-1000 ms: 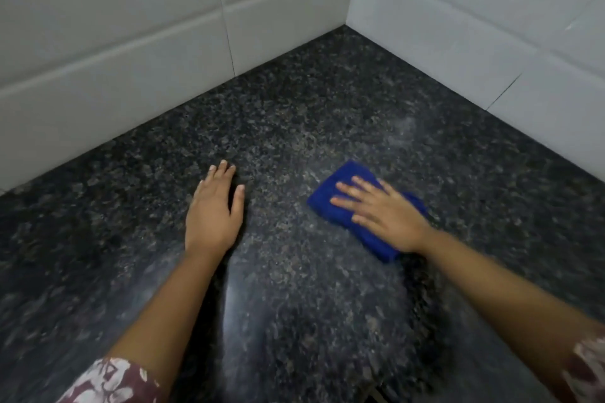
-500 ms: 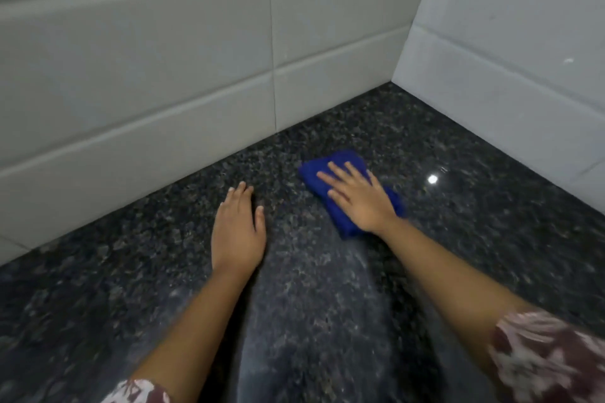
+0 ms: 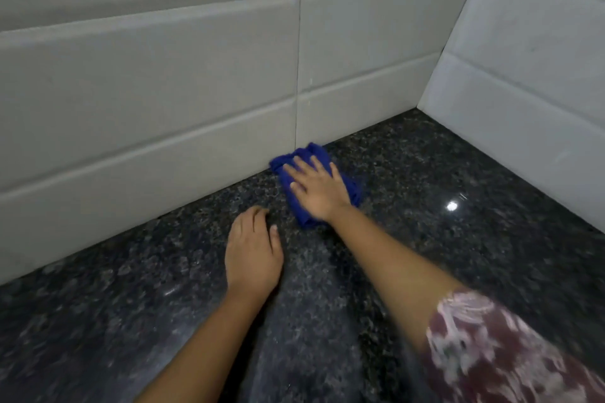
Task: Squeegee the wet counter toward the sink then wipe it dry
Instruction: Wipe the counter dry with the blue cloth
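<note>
In the head view, the blue cloth [image 3: 316, 185] is lying bunched on the dark speckled counter [image 3: 458, 271] just above the middle of the frame, its far corner reaching the foot of the back tiled wall [image 3: 147, 91]. The right hand [image 3: 317, 190] is lying flat on top of the cloth, palm down with fingers spread and pointing toward the upper left; it is pressing on the fabric rather than closing around it, and blue edges are showing on both sides of the hand and past the fingertips. The right forearm is running down to the lower right, where a maroon floral sleeve [image 3: 497, 353] is covering it, blurred.

The left hand [image 3: 252, 255] is resting on the bare counter just below and left of the cloth, near it but not touching it. Its fingers are loosely curled with the tips on the stone, and it is holding nothing. The two hands are sitting close together, the left slightly nearer the bottom of the frame.

The back wall is meeting the counter along a line slanting from the left edge up to the upper right, where it is joining the side tiled wall [image 3: 523, 75] in a corner. Open counter is stretching to the right of the cloth toward that corner, with a bright light spot [image 3: 452, 205] glinting on it, and more bare stone is spreading across the lower left of the frame.
</note>
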